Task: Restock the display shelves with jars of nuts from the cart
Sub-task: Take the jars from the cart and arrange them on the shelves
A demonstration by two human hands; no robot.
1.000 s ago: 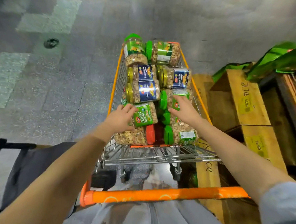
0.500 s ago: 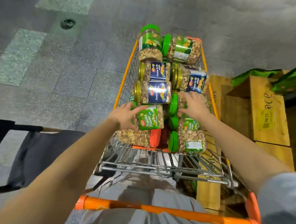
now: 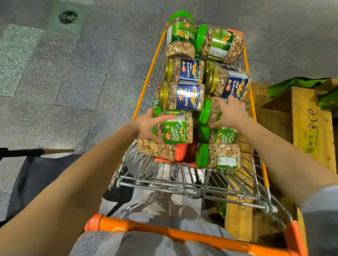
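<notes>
The left hand (image 3: 147, 124) holds a see-through pistachio jar (image 3: 177, 130) with a green label, thumb on top and fingers under it. The right hand (image 3: 232, 113) curls over a green-lid jar (image 3: 211, 112) full of nuts. Both arms are stretched out in front. Both jars lie sideways across the cart (image 3: 181, 173), lids pointing left, on top of other jars (image 3: 187, 97).

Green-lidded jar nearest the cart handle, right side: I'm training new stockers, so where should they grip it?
Probably its clear body, from above: the jar lies on its side, green lid facing left toward the red lid, top and near side free.
</notes>
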